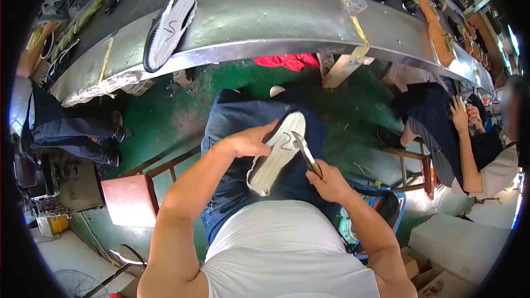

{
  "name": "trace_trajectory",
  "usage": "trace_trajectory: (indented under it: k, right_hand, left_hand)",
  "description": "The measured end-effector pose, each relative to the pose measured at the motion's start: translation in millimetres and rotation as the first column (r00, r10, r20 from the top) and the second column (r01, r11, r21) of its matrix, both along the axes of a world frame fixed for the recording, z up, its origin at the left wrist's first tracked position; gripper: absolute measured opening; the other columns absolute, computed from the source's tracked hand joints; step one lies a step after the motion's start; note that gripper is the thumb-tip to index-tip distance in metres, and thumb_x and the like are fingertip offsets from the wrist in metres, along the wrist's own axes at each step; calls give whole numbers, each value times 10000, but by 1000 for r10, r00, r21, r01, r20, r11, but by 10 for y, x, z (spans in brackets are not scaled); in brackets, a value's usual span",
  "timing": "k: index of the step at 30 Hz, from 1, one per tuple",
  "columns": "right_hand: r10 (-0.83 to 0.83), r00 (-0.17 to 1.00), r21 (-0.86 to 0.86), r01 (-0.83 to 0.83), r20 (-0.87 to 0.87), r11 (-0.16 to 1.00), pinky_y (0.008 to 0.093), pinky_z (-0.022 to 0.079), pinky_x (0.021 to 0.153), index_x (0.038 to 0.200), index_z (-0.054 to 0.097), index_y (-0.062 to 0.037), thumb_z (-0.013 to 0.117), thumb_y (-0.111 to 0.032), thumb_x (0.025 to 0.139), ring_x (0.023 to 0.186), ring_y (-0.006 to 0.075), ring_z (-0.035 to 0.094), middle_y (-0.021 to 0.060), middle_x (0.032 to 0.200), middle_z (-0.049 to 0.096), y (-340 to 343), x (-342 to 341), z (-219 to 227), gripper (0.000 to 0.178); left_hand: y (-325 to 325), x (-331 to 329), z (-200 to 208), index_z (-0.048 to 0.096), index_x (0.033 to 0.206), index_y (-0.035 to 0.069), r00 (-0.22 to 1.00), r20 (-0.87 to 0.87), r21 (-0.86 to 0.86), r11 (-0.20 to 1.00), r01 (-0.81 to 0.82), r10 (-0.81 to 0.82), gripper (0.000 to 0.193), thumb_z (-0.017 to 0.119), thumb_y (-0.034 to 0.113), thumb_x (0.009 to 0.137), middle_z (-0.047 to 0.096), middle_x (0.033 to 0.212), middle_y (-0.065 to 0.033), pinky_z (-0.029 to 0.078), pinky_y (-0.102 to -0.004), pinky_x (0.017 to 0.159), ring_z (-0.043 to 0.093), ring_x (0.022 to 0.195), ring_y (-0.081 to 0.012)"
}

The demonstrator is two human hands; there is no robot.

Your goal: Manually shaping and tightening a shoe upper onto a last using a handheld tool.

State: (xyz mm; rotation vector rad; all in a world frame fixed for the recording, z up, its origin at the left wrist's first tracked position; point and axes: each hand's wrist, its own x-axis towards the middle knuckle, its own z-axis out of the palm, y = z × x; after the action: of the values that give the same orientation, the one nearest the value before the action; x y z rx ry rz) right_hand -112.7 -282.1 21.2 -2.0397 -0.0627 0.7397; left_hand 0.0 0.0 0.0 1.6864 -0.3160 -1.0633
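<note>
A shoe point(276, 157) lies sole side up over my lap, its pale bottom marked with a dark curved line and edged by a dark upper. My left hand point(255, 140) grips it from the left side, thumb on the near-white underside and the other fingers partly hidden. My right hand point(330, 182) is closed round the handle of metal pincers point(305, 152). Their curved head rests at or just above the right edge of the shoe's bottom; contact cannot be made out. Ahead, another pale-bottomed shoe point(170, 30) leans on the bench edge.
A metal-edged bench point(265, 19) crosses in front, with a clear cup point(354, 3) on it. A seated co-worker point(469, 138) works at right; another person's legs point(72, 129) show at left. A pinkish stool point(130, 200) stands left. Red cloth point(290, 62) lies under the bench.
</note>
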Motion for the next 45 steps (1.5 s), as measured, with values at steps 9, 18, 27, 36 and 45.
trace_trajectory:
  k: [9, 18, 27, 36, 45]
  right_hand:
    - [71, 997, -149, -66, 29, 987, 481, 504, 814, 1171, 521, 12, 570, -221, 977, 906, 440, 645, 244, 910, 678, 33, 151, -141, 308]
    - [81, 995, -91, -87, -60, 992, 449, 502, 793, 1047, 584, -2, 593, -193, 944, 855, 383, 659, 207, 867, 671, -41, 238, 119, 217]
    - [234, 926, 2, -244, -296, 970, 374, 511, 657, 999, 565, -14, 614, -222, 939, 780, 218, 644, 111, 795, 605, -71, 493, 420, 222]
    - [529, 831, -415, -548, -173, 726, 433, 541, 698, 1018, 645, 20, 565, -268, 971, 826, 334, 692, 191, 912, 709, 214, 959, 647, 302]
    - [-122, 990, 42, 125, -76, 991, 398, 514, 693, 957, 626, 15, 594, -224, 954, 734, 275, 677, 127, 742, 676, 563, 85, -324, 241]
  left_hand:
    - [-277, -158, 76, 633, 1060, -48, 773, 607, 509, 837, -201, -184, 264, 571, 52, 824, 721, 937, -215, 567, -447, 797, 710, 899, -380]
    - [-211, -507, 250, 677, 1105, -18, 632, 770, 236, 879, -414, 91, 362, 705, 279, 901, 721, 919, -158, 561, -359, 731, 709, 784, -285]
    - [-338, -586, 161, 636, 735, 3, 595, 782, 169, 857, -487, 184, 240, 623, 156, 920, 637, 726, -205, 516, -463, 614, 646, 693, -405]
    - [-410, -576, -513, 612, 1276, -2, 599, 75, -131, 603, -787, 797, 452, 489, 366, 1044, 662, 1174, -169, 482, -361, 961, 619, 1114, -264]
    - [-355, -452, -488, 319, 1533, 33, 591, -452, -128, 608, -784, 668, 842, 732, 421, 909, 543, 1396, -118, 418, -365, 1076, 520, 1268, -217]
